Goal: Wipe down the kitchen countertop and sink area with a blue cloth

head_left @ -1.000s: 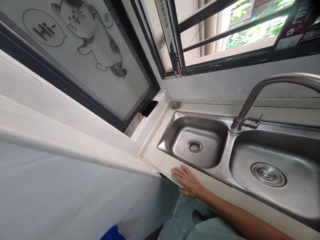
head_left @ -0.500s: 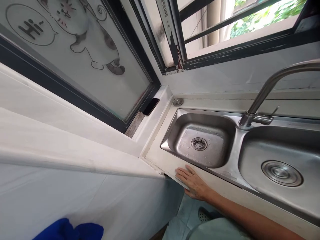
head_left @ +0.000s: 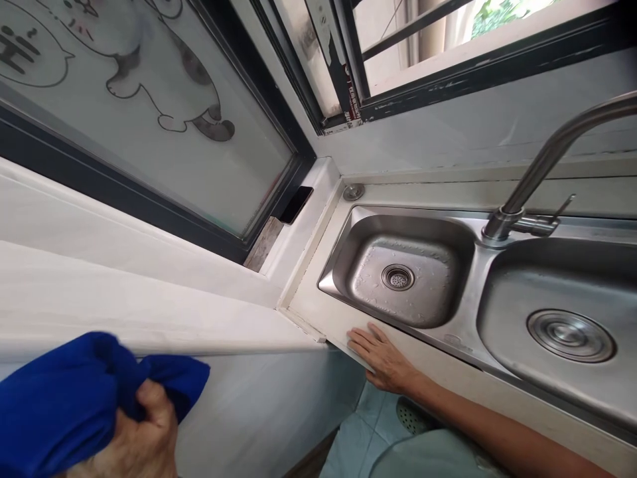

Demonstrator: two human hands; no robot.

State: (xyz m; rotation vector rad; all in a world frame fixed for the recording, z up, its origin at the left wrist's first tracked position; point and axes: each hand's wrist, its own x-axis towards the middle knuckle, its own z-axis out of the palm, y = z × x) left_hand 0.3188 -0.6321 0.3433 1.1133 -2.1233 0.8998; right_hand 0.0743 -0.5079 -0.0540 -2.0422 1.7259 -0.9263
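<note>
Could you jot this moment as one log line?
left hand: gripping blue cloth | right hand: resting on countertop | smaller basin: wet

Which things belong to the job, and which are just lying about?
Seem part of the job:
blue cloth, bunched in the left hand;
countertop, with the right hand on its edge.

Just lying about:
what looks like a smartphone, on the ledge;
round metal drain cover, on the countertop.
</note>
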